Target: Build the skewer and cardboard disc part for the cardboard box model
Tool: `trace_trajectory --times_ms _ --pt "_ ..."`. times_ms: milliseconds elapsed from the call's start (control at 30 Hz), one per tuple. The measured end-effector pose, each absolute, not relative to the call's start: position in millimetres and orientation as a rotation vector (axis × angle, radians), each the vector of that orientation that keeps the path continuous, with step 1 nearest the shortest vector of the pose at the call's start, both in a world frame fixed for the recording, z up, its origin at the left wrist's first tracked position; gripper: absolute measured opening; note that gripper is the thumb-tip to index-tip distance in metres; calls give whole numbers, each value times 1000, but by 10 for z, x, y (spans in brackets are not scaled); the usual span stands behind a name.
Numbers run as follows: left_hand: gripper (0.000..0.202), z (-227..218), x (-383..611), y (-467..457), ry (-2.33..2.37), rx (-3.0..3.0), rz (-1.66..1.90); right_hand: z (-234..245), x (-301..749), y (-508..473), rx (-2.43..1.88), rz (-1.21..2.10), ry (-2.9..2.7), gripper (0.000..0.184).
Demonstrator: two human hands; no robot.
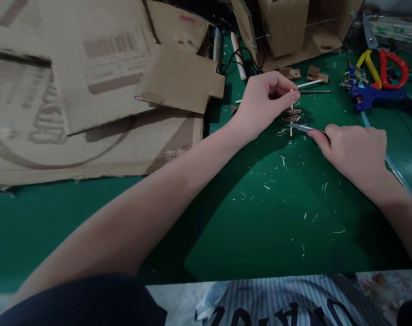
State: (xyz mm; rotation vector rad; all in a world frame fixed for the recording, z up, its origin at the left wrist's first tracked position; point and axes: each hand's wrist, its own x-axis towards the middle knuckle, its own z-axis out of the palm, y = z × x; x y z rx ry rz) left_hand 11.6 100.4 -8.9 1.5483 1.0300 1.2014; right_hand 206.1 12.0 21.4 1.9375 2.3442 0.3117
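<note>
My left hand (260, 102) pinches the upper end of a thin pale wooden stick (291, 132) between thumb and fingertips. Small brown cardboard pieces (292, 115) lie around the stick's middle; whether it passes through them I cannot tell. In my right hand (357, 149) is a craft knife (305, 128), its handle mostly hidden by the fingers. The blade reaches left to the stick's lower part, just below the cardboard. Thin pale shavings (283, 160) are scattered on the green table (239, 235) under and in front of both hands.
Large printed cardboard sheets (100, 99) cover the left side. A cardboard box structure (289, 27) stands at the back. Blue glue gun (365, 95) and red-and-yellow scissors (382, 68) lie at right. Another pale stick (311, 83) and a dark rod (316, 92) lie beyond my left hand.
</note>
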Motion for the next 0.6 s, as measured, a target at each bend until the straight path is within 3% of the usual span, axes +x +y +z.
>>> trace_trajectory --times_ms 600 --pt "22 -250 113 1063 1079 1656 1259 267 1989 44 1811 202 2312 72"
